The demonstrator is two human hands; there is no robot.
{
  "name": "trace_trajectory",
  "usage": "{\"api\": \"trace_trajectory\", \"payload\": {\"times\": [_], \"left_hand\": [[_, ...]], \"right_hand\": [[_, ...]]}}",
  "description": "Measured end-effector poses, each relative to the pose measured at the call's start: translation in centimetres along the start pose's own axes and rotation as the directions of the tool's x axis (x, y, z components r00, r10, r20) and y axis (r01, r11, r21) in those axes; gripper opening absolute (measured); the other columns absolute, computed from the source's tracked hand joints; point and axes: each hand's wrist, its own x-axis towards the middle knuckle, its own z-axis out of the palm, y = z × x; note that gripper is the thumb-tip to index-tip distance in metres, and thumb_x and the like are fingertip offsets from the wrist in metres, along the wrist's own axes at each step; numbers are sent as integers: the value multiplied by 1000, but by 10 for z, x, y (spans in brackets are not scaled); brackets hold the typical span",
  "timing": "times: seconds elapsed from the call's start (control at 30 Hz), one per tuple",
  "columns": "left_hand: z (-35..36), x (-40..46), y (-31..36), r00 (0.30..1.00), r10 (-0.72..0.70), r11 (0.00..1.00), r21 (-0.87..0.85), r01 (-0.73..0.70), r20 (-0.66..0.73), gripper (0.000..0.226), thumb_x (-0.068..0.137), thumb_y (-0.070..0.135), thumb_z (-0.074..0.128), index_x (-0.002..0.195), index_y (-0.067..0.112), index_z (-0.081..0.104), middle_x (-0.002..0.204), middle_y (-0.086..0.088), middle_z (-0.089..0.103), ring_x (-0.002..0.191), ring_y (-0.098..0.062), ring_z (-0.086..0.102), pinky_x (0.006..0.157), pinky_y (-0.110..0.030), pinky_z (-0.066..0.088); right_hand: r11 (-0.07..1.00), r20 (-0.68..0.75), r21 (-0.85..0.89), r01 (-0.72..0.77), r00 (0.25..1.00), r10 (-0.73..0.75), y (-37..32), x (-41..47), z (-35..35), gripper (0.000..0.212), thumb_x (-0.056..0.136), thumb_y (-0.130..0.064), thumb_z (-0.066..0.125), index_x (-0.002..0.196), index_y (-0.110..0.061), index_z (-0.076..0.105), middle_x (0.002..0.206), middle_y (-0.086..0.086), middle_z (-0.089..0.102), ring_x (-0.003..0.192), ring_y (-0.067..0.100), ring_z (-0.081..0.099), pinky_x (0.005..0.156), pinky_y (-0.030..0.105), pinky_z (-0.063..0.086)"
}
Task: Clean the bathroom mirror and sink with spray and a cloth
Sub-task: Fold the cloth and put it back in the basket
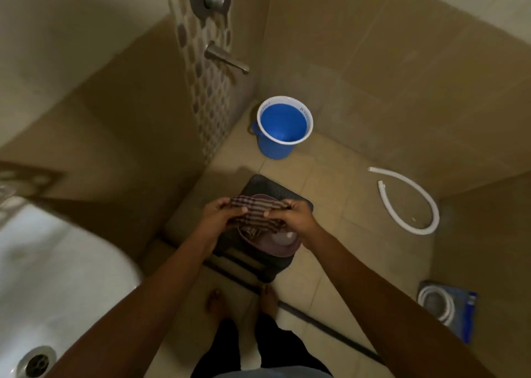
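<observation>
A brown striped cloth (256,209) is stretched between my two hands over a purple basin (280,249) that rests on a dark plastic stool (267,185). My left hand (219,215) grips the cloth's left end and my right hand (293,215) grips its right end. Part of the cloth hangs down into the basin. The white sink (57,277) with its metal drain (36,360) fills the lower left. No spray bottle or mirror is in view.
A blue bucket (283,124) stands in the corner under a metal wall tap (227,58). A white hose (408,199) lies curved on the tiled floor at right. A packaged coiled hose (445,308) leans by the right wall. My bare feet (241,303) stand before the stool.
</observation>
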Motion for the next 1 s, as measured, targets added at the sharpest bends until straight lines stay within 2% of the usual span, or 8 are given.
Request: {"api": "trace_trajectory", "payload": {"times": [0.1,0.27,0.37,0.53,0.67,0.8,0.93,1.0], "left_hand": [[0,21,-17,995,-95,992,78,96,-22,34,79,0,75,111,1,65,110,-15,71,100,-30,69,73,-31,61],[17,55,-50,973,-184,948,236,212,-137,23,76,-1,78,89,6,59,101,-14,68,84,-25,68,59,-31,59],[27,71,-71,960,-177,894,374,248,-216,21,78,6,78,90,5,60,96,-14,67,85,-33,69,73,-47,61],[30,88,-92,961,-140,838,488,243,-239,28,83,9,73,106,-6,67,99,-23,71,81,-36,71,77,-51,60],[34,98,-93,972,-19,730,661,173,-234,11,81,7,69,77,-2,64,78,-16,68,72,-28,63,55,-31,49],[37,111,-96,976,39,590,793,152,-216,34,81,2,61,57,11,38,58,-3,44,65,-28,54,46,-27,35],[41,125,-96,983,17,412,897,160,-183,8,86,6,58,85,-2,58,87,-17,64,90,-36,66,64,-38,50],[43,131,-100,986,5,340,928,155,-166,16,89,8,57,98,-4,61,104,-22,67,97,-37,66,75,-41,54]], "right_hand": [[966,-26,-254,39,999,-47,-8,29,-12,35,70,-16,88,97,0,73,100,18,74,93,29,70,84,42,59],[802,6,-587,115,990,-138,-2,69,-10,29,72,-21,83,93,-6,71,83,4,67,67,12,61,50,17,46],[693,43,-706,142,986,-158,14,92,-1,26,77,-15,73,98,-1,68,92,14,70,84,29,67,63,30,52],[588,4,-803,98,987,-159,36,120,14,28,90,-14,58,115,0,55,102,18,69,93,35,68,75,42,57],[540,-12,-836,96,981,-193,51,140,27,35,93,-11,57,124,0,45,103,17,69,90,34,69,71,41,56],[480,40,-867,130,980,-193,62,162,38,24,95,-11,56,117,-4,55,106,17,69,95,34,68,76,39,54],[440,55,-888,134,981,-188,74,177,52,17,99,-13,50,109,-6,63,107,15,70,95,30,68,83,38,53],[453,4,-889,70,989,-146,81,185,57,19,100,-14,51,111,-6,64,109,14,70,98,27,68,87,36,53]]}}
